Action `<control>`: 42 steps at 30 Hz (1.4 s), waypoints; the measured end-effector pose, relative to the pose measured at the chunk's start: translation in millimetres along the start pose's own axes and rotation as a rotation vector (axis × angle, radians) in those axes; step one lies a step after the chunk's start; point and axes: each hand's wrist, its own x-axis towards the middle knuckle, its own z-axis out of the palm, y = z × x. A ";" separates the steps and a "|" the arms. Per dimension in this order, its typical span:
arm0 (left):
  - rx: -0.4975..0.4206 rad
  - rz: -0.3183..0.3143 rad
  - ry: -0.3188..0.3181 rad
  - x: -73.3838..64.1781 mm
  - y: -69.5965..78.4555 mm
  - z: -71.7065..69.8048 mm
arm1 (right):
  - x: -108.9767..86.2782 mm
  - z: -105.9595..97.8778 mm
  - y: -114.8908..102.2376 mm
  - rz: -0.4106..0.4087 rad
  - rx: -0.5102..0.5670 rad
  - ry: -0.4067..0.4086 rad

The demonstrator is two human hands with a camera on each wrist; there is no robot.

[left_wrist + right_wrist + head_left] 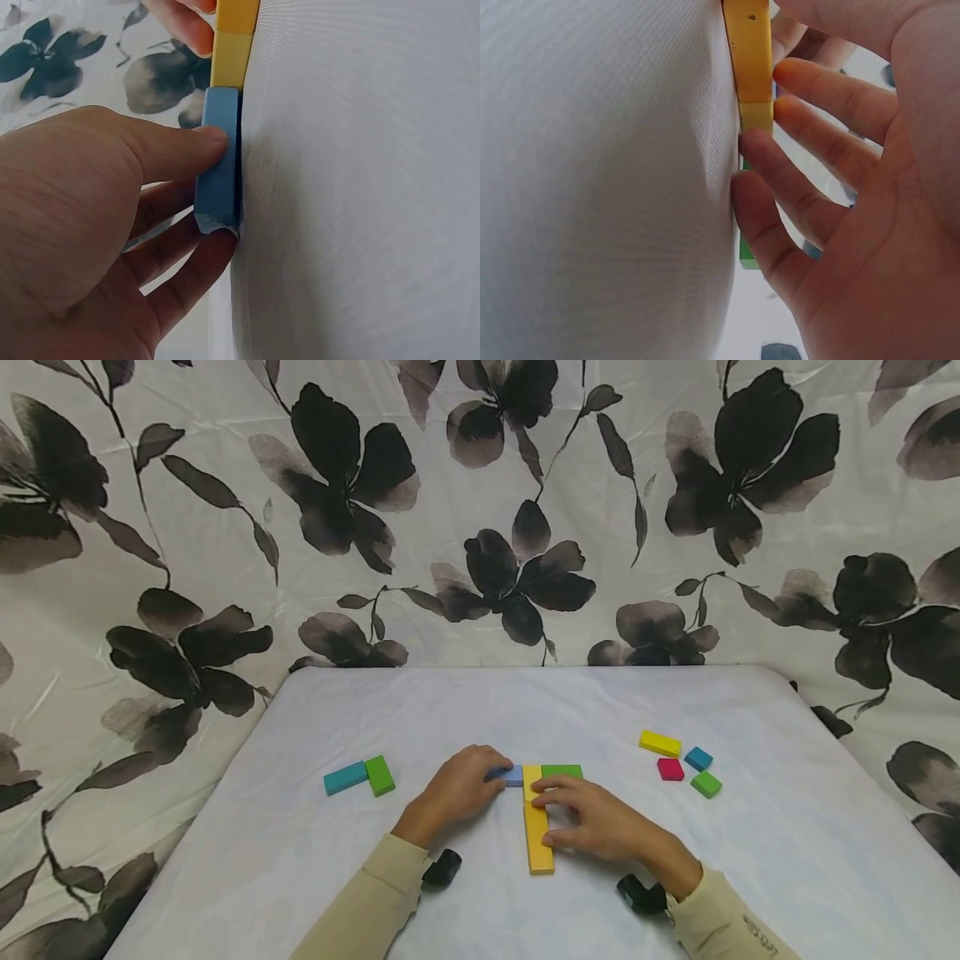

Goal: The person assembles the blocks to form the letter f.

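In the head view, a blue block lies on the white table, its end against the upper yellow block. My left hand pinches the blue block, the thumb on its side in the left wrist view and a fingertip at its near end. A longer yellow block continues the line toward me. On the other side of the upper yellow block lies a green block, partly behind my right hand. Extended fingers of the right hand touch the yellow blocks along their side.
To the left, a teal block lies against a green block. At the right are a yellow block, a red one, a blue one and a green one. A flowered cloth hangs behind the table.
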 end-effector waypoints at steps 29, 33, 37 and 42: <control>-0.165 -0.181 0.186 -38.4 -66.7 -41.4 | 0.0 5.0 -0.9 0.022 0.017 -0.003; -0.183 -0.180 0.220 -50.1 -83.9 -50.4 | 0.4 5.0 -0.3 0.020 0.007 -0.003; -0.171 -0.204 0.226 -62.2 -98.6 -57.7 | -0.5 4.0 -0.3 0.024 0.004 -0.008; -0.154 -0.240 0.238 -68.9 -113.9 -64.8 | -1.6 1.5 -0.4 0.019 0.004 0.000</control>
